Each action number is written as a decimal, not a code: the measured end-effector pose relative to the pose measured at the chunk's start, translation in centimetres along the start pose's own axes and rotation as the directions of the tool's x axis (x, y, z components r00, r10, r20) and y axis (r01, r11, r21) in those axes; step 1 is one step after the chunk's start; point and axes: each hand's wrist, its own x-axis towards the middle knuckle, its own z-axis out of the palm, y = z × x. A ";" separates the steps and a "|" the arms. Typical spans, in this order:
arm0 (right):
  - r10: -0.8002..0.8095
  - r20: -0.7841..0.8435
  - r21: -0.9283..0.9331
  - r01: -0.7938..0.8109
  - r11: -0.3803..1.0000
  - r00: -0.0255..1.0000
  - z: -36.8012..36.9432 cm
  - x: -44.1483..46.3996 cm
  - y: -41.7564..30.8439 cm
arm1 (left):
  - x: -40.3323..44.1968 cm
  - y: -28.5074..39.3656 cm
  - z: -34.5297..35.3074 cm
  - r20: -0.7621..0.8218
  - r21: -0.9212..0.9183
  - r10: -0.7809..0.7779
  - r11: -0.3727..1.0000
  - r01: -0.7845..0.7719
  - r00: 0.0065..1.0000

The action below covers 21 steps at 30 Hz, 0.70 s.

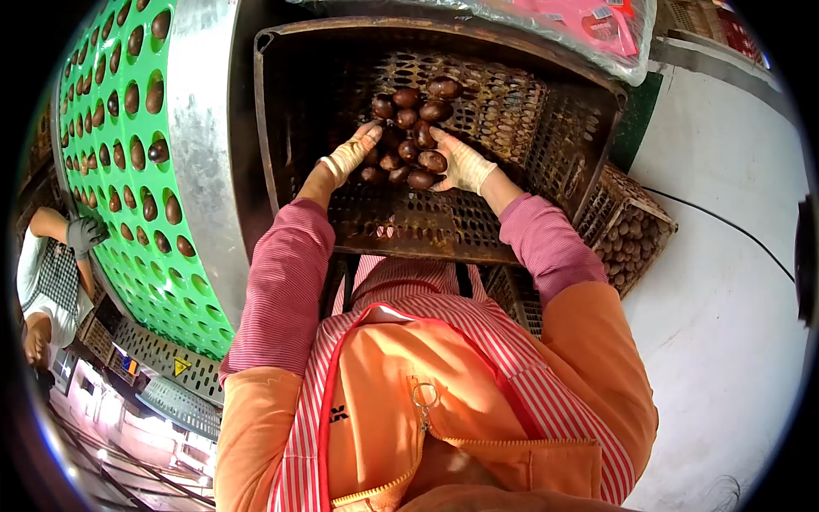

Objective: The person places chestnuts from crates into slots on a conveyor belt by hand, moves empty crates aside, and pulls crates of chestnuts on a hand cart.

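A dark, worn plastic crate (478,226) with a perforated bottom lies in front of my body. Inside it is a small cluster of round brown fruits (408,157), glossy and dark. My left hand (351,155), in a pale glove with bare fingertips, cups the cluster from the left. From the right, my right hand (461,164), gloved the same way, presses against the fruits. Both hands are curved round the pile, with the fruits gathered between them. Some fingers are hidden behind or under the fruits.
On the left stands a green panel (145,183) with brown fruits in its holes, beside a metal edge (200,128). A co-worker's gloved hand (85,235) touches it. Another crate (631,230) of fruits is at right. Pink packages (589,26) lie beyond the crate.
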 end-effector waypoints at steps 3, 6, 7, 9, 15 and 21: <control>0.038 0.057 0.074 -0.042 0.996 0.998 0.2 0.9 -0.1 | 1.2 -0.9 -0.4 0.064 -0.073 0.093 0.993 -0.089 0.994; 0.041 0.059 0.111 -0.048 0.993 0.997 2.1 -0.1 -0.5 | 0.6 0.4 0.3 0.105 0.063 0.158 0.984 -0.165 0.982; 0.061 0.045 0.097 -0.065 0.993 0.997 2.7 -0.3 -0.8 | -0.1 1.6 0.7 0.124 0.120 0.086 0.988 -0.101 0.988; 0.096 0.016 0.070 -0.097 0.993 0.995 3.8 -0.5 -1.4 | 0.2 1.3 1.1 0.109 0.255 0.082 0.961 -0.108 0.991; 0.037 0.063 0.142 -0.045 0.989 0.997 4.1 2.2 0.0 | 0.6 -0.3 0.8 -0.081 0.460 -0.023 0.886 0.058 0.996; 0.020 0.072 0.199 -0.034 0.979 0.997 6.0 2.7 0.0 | -0.3 -0.5 0.2 -0.102 0.233 0.070 0.971 -0.044 0.992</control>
